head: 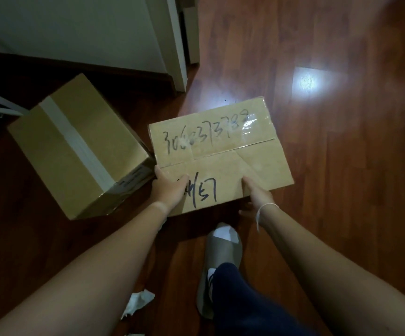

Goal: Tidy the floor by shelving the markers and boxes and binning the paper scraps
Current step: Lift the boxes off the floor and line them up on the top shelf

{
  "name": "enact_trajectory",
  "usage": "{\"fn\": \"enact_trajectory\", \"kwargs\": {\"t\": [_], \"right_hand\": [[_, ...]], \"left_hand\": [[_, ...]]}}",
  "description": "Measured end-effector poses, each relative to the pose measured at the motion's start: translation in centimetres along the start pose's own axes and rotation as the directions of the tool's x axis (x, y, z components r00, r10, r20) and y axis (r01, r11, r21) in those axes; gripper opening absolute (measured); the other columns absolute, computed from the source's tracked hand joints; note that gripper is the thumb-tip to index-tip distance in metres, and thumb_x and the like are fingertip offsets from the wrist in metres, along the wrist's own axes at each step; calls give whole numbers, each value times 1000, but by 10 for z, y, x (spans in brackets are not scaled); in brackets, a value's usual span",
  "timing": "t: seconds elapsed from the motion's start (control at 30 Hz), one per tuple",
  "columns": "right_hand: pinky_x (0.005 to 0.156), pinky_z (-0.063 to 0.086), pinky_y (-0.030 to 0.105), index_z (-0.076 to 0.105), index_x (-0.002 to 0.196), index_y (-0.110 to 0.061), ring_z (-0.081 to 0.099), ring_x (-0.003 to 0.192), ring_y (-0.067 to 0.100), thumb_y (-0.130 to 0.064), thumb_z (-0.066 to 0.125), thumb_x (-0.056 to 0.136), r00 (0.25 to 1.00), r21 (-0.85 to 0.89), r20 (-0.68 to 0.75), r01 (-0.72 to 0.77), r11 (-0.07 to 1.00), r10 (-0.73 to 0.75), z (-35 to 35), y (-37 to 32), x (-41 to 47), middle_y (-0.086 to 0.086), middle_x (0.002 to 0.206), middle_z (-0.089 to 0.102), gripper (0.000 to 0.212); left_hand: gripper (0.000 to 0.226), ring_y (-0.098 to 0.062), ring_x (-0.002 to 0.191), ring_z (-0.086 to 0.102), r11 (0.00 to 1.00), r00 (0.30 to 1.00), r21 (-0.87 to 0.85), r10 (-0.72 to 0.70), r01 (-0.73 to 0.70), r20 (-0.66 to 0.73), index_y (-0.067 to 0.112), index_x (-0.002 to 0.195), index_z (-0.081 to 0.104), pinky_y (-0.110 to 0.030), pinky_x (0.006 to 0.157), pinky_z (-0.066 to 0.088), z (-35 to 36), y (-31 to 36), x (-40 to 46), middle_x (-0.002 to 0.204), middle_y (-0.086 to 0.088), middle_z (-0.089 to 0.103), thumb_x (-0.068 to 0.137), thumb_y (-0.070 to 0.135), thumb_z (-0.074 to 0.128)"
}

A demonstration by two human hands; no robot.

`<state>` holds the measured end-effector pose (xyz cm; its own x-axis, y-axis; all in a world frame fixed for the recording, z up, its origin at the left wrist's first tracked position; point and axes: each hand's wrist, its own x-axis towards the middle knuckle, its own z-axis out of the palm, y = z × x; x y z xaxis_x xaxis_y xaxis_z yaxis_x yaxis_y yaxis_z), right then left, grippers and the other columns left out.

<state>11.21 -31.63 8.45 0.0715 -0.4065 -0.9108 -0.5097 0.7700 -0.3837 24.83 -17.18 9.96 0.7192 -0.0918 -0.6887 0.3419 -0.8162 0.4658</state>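
Both hands (170, 187) (257, 195) hold marked box (220, 151).

Under me is a dark reddish wooden floor (317, 166), and it shines where the light hits it. A taped cardboard box (75, 146) lies on it at my left, near the white wall (75, 27). A crumpled paper scrap (138, 304) lies close to my slipper (223, 253), which stands on the boards.
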Motion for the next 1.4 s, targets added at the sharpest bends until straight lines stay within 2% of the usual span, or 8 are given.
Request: {"fn": "enact_trajectory", "kwargs": {"t": [0.2, 0.37, 0.53, 0.73, 0.83, 1.07, 1.23, 1.4], "right_hand": [[83, 52, 46, 31, 137, -4, 55, 113, 35, -28, 75, 74, 990, -19, -97, 104, 994, -106, 2, -8, 11, 17, 131, 51, 80], [101, 43, 41, 38, 135, -5, 51, 120, 30, -29, 75, 76, 964, -117, -89, 239, 964, -249, -16, -24, 28, 13, 134, 52, 74], [102, 42, 49, 38, 135, -8, 52, 120, 33, -27, 71, 80, 962, -169, -4, 269, 948, -273, -34, -53, 41, 14, 134, 52, 67], [91, 46, 39, 35, 140, -13, 54, 104, 23, -18, 63, 86, 950, -144, 123, 302, 943, -286, -44, -80, 45, 10, 133, 53, 60], [99, 45, 47, 33, 143, -22, 57, 111, 27, -19, 57, 90, 946, 34, 128, 297, 954, -299, -38, -70, 44, 11, 133, 55, 57], [85, 54, 46, 19, 147, -30, 61, 104, 29, -24, 64, 85, 957, 179, 56, 270, 946, -284, -19, -49, 33, 10, 128, 55, 77], [63, 57, 37, 31, 141, -28, 66, 84, 23, -19, 61, 86, 928, 177, 104, 336, 925, -357, -30, -74, 5, 12, 116, 62, 63], [69, 55, 38, 34, 137, -27, 65, 89, 25, -20, 62, 85, 860, 218, 127, 461, 860, -493, -37, -114, -71, 11, 117, 62, 59]], "left_hand": [[67, -29, 117, 54, 993, 993, -30, 116, -117, -28, 20, 144, 27, -43, 97, 47, 5, 5, -4, 133, -8, 52, 85, 31, 58], [64, -35, 120, 44, 869, 910, 357, 401, -341, -107, 19, 138, 32, -46, 97, 44, -12, 32, 20, 133, -12, 44, 82, 33, 58], [73, -34, 132, 33, 731, 862, 511, 506, -453, 41, 20, 147, 25, -49, 106, 37, -23, 70, 54, 148, -9, 34, 84, 40, 56], [73, -29, 136, 35, 777, 869, 390, 437, -495, 232, 20, 149, 22, -43, 107, 34, -14, 99, 75, 152, -8, 34, 87, 40, 56], [71, -29, 132, 41, 872, 896, 271, 324, -407, 303, 24, 149, 24, -40, 106, 36, -7, 102, 78, 148, -7, 41, 88, 42, 55], [54, -23, 120, 52, 948, 924, 91, 272, -306, 268, 19, 134, 45, -28, 94, 39, 4, 93, 63, 132, -3, 56, 86, 40, 59], [56, -29, 117, 53, 954, 939, 89, 261, -287, 225, 26, 134, 43, -44, 102, 43, -26, 111, 37, 133, -7, 52, 83, 47, 57], [62, -25, 109, 56, 916, 910, 68, 380, -395, 163, 30, 131, 42, -45, 94, 49, -94, 153, -34, 125, -3, 55, 76, 50, 61]]}}
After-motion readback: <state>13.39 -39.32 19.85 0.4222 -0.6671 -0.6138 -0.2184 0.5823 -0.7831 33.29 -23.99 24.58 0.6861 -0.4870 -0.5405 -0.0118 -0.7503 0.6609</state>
